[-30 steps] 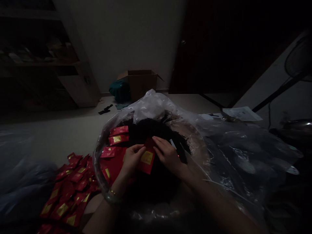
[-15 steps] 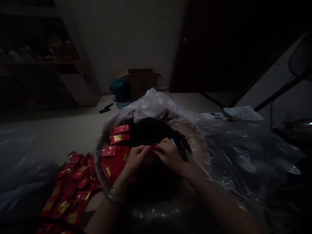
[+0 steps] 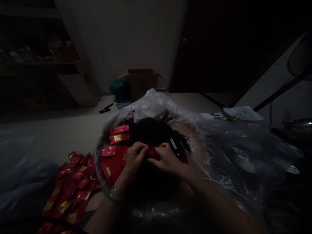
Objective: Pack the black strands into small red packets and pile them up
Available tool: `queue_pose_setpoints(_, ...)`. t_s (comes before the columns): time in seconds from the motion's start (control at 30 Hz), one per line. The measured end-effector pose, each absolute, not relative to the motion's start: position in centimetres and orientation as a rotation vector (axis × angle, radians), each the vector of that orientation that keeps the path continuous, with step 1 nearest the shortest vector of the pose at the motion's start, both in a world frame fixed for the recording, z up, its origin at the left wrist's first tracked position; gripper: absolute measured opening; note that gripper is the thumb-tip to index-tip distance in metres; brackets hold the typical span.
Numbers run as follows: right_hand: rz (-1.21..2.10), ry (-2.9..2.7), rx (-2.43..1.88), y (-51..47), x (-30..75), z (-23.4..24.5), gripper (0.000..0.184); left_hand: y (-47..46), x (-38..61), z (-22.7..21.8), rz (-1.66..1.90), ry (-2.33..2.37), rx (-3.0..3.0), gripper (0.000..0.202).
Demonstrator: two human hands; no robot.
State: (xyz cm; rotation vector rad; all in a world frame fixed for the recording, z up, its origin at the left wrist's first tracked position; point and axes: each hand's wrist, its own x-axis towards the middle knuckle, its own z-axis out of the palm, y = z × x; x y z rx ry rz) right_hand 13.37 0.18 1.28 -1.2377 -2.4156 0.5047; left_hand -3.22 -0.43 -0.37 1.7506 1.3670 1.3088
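A small red packet (image 3: 152, 151) is stretched between my hands, above dark loose material that looks like tea leaves (image 3: 151, 128). My left hand (image 3: 133, 158) pinches its left end between thumb and fingers. On the other end, my right hand (image 3: 169, 160) grips with its fingertips, the thumb lower down and partly apart. Beside the right hand sits a dark device (image 3: 181, 148) with a white label and a red light. Several red packets with gold labels (image 3: 119, 138) lie at the left inside the round basin (image 3: 98, 159), which is lined with clear plastic.
A heap of red packets (image 3: 73, 185) lies outside the basin on the left. Clear plastic sheeting (image 3: 239, 156) spreads to the right, with a thin white cable (image 3: 224, 184) over it. An open cardboard box (image 3: 143, 81) and a teal bag (image 3: 120, 90) stand by the wall.
My hands have moved slightly apart, showing more of the red packet. The right thumb has dropped away from the fingers. The device's label and red light have come into fuller view.
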Motion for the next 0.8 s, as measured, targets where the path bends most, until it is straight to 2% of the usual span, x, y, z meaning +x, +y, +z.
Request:
queue_pose_setpoints(0.13, 0.734, -2.415, -1.242, 0.5, 13.3, 1.2, 0.034, -0.6, -3.0, -0.4, 1.275, 1.288, 2.06, 0.025)
queue_pose_setpoints(0.27, 1.207, -2.177, -1.05, 0.9, 13.4, 1.1, 0.039, -0.6, -3.1, -0.6, 1.332, 1.4, 2.305, 0.027)
queue_pose_setpoints(0.37, 1.458, -1.911, -1.02, 1.3, 13.7, 1.4, 0.048, -0.7, -3.2, -0.7, 1.228, 1.495, 2.494, 0.024)
queue_pose_setpoints(0.5, 1.548, -1.721, -1.071, 1.5, 14.4, 2.1, 0.05, -0.9, -2.7, -1.1, 1.031, 1.521, 2.698, 0.054)
queue_pose_setpoints(0.53, 1.559, -1.709, -1.082, 1.5, 14.5, 2.2, 0.049, -0.9, -2.5, -1.3, 0.992, 1.542, 2.715, 0.056)
queue_pose_setpoints(0.8, 1.611, -1.68, -0.951, 1.5, 14.2, 1.6, 0.047, -0.4, -2.1, -2.6, 0.737, 1.651, 2.637, 0.049)
